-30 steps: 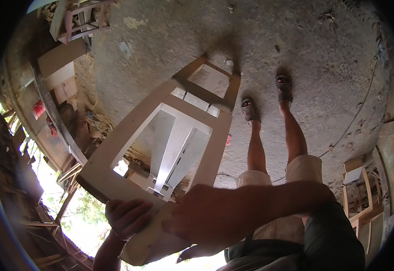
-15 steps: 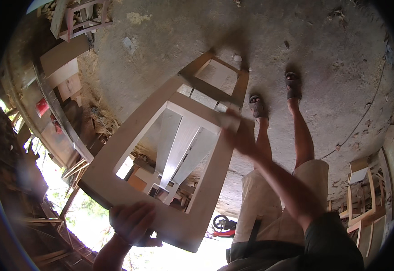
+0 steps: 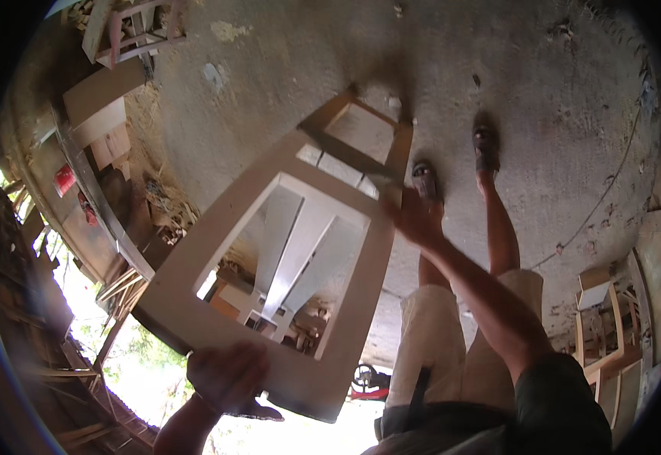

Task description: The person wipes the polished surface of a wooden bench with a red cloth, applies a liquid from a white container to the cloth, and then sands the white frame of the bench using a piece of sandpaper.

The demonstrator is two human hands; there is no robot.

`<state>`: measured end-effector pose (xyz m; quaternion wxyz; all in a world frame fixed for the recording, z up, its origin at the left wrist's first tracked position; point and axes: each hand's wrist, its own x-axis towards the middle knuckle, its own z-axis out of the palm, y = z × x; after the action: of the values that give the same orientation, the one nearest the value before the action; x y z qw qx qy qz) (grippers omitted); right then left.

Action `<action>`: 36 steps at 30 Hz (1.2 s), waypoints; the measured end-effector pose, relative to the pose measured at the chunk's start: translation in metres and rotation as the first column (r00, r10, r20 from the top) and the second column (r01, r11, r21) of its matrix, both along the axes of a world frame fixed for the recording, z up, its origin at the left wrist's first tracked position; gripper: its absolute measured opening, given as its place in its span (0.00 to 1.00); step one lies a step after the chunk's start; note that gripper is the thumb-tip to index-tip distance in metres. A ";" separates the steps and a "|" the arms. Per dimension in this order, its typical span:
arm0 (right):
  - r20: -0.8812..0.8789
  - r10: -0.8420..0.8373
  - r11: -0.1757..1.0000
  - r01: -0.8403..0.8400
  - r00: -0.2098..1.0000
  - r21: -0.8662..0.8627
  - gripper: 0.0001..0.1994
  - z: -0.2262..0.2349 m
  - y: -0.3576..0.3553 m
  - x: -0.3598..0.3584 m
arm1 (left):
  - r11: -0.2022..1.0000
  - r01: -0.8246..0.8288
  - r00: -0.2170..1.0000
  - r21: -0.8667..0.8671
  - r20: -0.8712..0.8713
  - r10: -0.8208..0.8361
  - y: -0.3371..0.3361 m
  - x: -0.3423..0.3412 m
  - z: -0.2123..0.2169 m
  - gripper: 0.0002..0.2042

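Gripping the near bottom rail of a pale wooden frame (image 3: 194, 318), the left hand (image 3: 228, 375) curls shut over its edge, forearm rising from the lower left. The right hand (image 3: 414, 216) reaches far with arm outstretched, fingers on the frame's right upright (whether they close around it cannot be told). The frame hangs above the concrete floor (image 3: 543, 83), its long axis running from near left to far right. Sandalled feet (image 3: 486, 148) stand right of its far end; stacked wooden furniture (image 3: 129, 38) lies far left.
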<state>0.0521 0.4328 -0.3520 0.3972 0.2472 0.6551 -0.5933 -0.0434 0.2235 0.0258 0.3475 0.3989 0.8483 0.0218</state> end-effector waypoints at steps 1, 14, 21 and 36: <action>0.264 0.030 0.991 0.005 0.964 -0.131 0.22 0.002 0.008 -0.008 | 1.000 -0.010 1.000 0.020 -0.002 0.010 0.001 0.000 0.002 0.34; -0.424 -0.076 0.992 0.111 0.903 0.058 0.26 0.087 -0.029 0.053 | 1.000 0.017 1.000 -0.005 0.018 -0.017 0.004 -0.011 -0.008 0.36; -0.246 -0.149 0.988 0.135 0.958 -0.070 0.33 -0.019 -0.041 0.043 | 0.999 0.008 1.000 0.036 0.001 -0.008 0.016 -0.016 -0.010 0.36; -0.388 -0.174 0.854 -0.058 0.905 -0.517 0.28 0.004 -0.029 -0.015 | 0.992 -0.012 0.997 0.129 -0.069 0.021 0.020 -0.015 -0.007 0.33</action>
<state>0.0366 0.4040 -0.3478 0.2794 0.0177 0.5335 -0.7981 -0.0584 0.2438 0.0188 0.2910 0.4140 0.8600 0.0649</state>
